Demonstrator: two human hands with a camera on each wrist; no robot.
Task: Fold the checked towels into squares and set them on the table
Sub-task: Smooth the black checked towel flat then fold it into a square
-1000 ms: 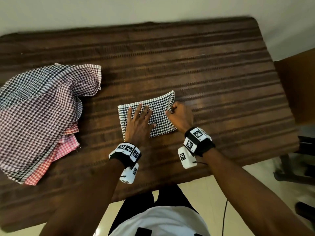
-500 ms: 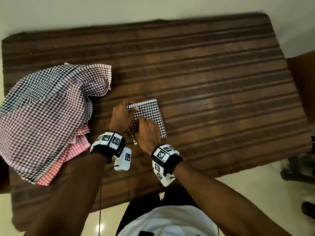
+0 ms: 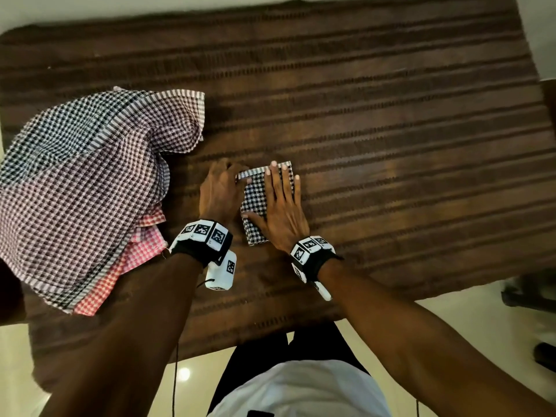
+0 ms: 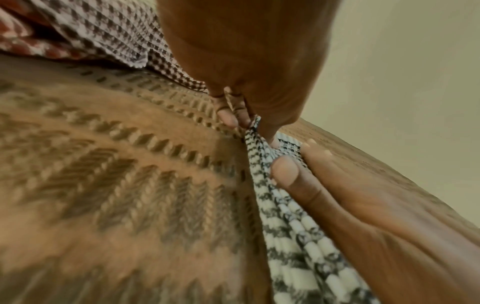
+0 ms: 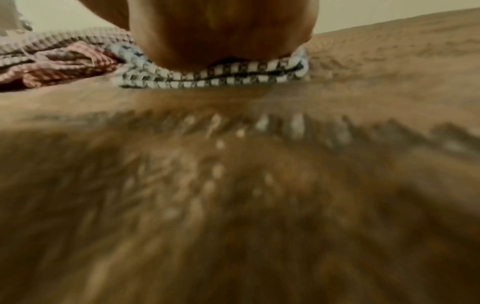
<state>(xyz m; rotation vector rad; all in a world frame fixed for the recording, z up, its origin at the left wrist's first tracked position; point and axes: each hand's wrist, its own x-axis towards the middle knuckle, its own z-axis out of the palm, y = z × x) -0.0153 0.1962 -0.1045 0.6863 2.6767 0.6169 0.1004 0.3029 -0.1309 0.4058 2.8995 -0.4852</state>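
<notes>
A black-and-white checked towel, folded into a narrow rectangle, lies on the brown table near its middle. My right hand lies flat on it with straight fingers and presses it down. My left hand sits at the towel's left side and pinches its far left edge. In the left wrist view the left fingertips pinch the towel where its edge rises, with the right hand's thumb beside them. Under the right palm, the right wrist view shows the folded layers.
A loose pile of checked towels covers the table's left side, a red checked one sticking out under it, close to my left wrist. Bare tabletop runs right of and beyond the hands. The near edge is at my body.
The right hand folded the towel's right half over to the left, making it narrower, and now lies flat on it. The left hand went from pressing flat to pinching the left edge.
</notes>
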